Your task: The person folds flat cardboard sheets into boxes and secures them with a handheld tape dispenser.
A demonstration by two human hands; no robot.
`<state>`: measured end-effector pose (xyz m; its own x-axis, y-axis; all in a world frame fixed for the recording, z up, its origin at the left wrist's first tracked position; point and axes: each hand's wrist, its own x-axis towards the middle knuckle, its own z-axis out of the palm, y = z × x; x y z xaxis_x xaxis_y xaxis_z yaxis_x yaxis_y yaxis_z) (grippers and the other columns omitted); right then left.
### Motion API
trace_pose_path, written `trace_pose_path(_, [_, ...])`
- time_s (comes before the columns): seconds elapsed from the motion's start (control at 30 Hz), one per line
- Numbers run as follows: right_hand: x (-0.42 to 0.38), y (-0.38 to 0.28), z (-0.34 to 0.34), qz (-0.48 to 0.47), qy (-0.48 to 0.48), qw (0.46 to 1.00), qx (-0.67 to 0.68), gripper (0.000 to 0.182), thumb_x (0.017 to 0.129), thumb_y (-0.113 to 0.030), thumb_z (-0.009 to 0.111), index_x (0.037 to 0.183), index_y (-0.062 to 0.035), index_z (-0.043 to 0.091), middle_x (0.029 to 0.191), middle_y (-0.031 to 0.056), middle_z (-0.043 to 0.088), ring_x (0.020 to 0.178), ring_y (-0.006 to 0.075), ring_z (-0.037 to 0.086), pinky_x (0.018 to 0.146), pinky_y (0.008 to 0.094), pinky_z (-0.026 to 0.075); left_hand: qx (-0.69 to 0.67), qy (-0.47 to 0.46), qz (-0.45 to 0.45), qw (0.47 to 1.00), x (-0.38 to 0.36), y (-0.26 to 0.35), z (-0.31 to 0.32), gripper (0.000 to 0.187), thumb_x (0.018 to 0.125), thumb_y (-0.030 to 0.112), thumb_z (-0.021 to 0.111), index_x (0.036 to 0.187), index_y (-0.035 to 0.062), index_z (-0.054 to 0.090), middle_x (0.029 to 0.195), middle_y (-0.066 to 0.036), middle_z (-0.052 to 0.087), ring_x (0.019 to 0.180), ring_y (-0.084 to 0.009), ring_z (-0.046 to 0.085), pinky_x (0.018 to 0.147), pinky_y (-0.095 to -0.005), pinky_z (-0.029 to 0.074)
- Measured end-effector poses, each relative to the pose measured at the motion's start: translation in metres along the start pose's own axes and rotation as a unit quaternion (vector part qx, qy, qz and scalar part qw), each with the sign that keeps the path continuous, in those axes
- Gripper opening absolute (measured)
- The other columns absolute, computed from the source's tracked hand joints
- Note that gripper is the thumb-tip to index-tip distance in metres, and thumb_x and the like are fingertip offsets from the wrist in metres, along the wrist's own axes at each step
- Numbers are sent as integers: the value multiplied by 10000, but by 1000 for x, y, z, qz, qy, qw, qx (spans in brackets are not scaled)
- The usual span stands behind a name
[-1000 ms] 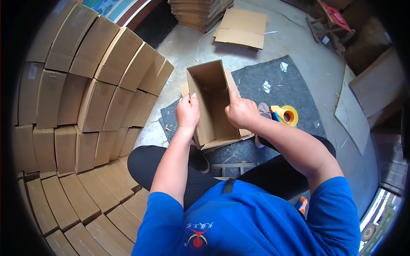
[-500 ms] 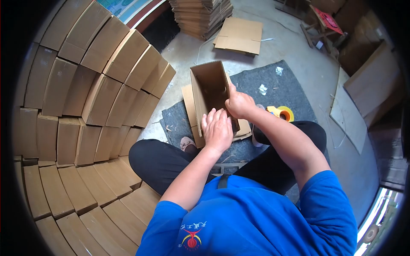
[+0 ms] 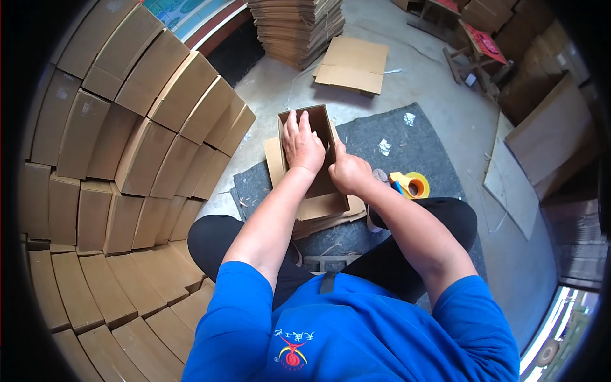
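An open-topped cardboard box (image 3: 322, 207) stands between my knees, on top of flat cardboard pieces (image 3: 275, 164). My left hand (image 3: 304, 145) is over its far left part, fingers stretched out toward the far rim and covering some of the opening. Against the right wall, my right hand (image 3: 351, 172) grips the edge with curled fingers, the index finger lying along the wall. Part of the box's inside is hidden by both hands. Close to my right knee lies a yellow tape dispenser (image 3: 415, 185) with a blue part.
Stacked cardboard boxes (image 3: 153, 149) form a wall along my left side. A dark mat (image 3: 407, 146) with paper scraps covers the floor. Ahead are a flat carton (image 3: 354, 63) and a tall pile of folded cardboard (image 3: 296, 28). A wooden stool (image 3: 480, 51) stands at the far right.
My left hand has moved from the box's near edge to its far part. My right hand stays on the right wall. The camera view has shifted slightly.
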<state>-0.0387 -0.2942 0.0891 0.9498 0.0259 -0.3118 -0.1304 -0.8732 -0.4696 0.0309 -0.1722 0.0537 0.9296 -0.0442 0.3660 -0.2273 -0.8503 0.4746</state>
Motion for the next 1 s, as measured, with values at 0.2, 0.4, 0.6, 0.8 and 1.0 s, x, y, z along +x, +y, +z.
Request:
trace_pose_path(0.2, [1, 3, 4, -1, 15, 1000, 13, 636, 891, -234, 458, 1462, -18, 280, 1023, 280, 679, 974, 433, 662, 902, 502, 498, 149, -68, 42, 986, 25, -18, 9, 680, 808, 132, 617, 1446, 90, 384, 1529, -126, 339, 1471, -314, 213, 1222, -472, 82])
trace_pose_path(0.4, [-3, 1, 4, 9, 18, 1000, 5, 626, 887, -225, 464, 1449, -10, 293, 982, 276, 685, 937, 428, 672, 874, 507, 510, 143, -41, 67, 987, 16, -23, 10, 276, 781, 110, 621, 1054, 82, 590, 1186, -106, 558, 1225, -292, 481, 1165, -478, 253])
trace_pose_path(0.6, [2, -4, 4, 2, 35, 999, -26, 602, 887, -224, 482, 1419, 13, 330, 934, 258, 697, 892, 421, 684, 841, 507, 524, 230, -204, 67, 949, 9, -15, 19, 275, 866, 136, 607, 1121, 34, 617, 1248, -129, 550, 1288, -317, 459, 1027, -405, 455])
trace_pose_path(0.8, [0, -4, 1, 11, 33, 999, -30, 661, 879, -215, 475, 1472, -2, 275, 990, 283, 684, 943, 436, 669, 877, 514, 506, 12, -164, 63, 984, 1, 1, -55, 436, 816, -6, 523, 1237, 74, 606, 1307, -123, 567, 1239, -336, 508, 1025, -433, 441])
trace_pose_path(1.0, [-2, -11, -3, 20, 8, 1000, -15, 653, 872, -194, 457, 1470, 0, 280, 1055, 284, 669, 994, 441, 648, 904, 509, 491, -113, -110, -125, 979, -99, -28, -94, 855, 801, 19, 619, 1519, -7, 155, 1478, -263, 330, 1356, -447, 352, 1150, -476, 282])
